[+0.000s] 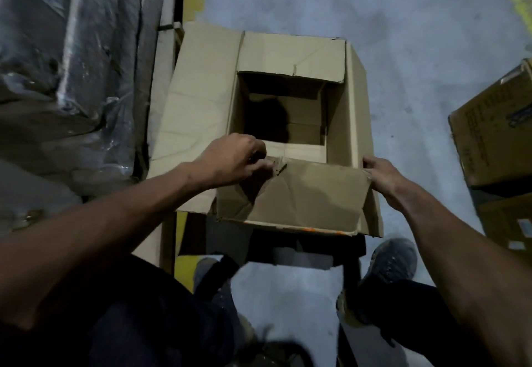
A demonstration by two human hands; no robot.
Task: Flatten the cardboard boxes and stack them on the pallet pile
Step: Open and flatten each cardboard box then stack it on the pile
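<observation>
An open brown cardboard box (290, 58) stands in front of me, its four top flaps spread outward and its inside dark. My left hand (233, 159) grips the left end of the creased near flap (305, 196) at its fold. My right hand (380, 176) holds the flap's right corner, fingers curled over the edge. The box looks raised off the floor, with a dark shadow under its near side.
A tall load wrapped in clear plastic (66, 78) fills the left side. Flat cardboard sheets (164, 84) stand between it and the box. Stacked closed cartons (498, 136) sit at the right edge. Grey concrete floor (417, 35) lies beyond; my shoes (388, 263) are below.
</observation>
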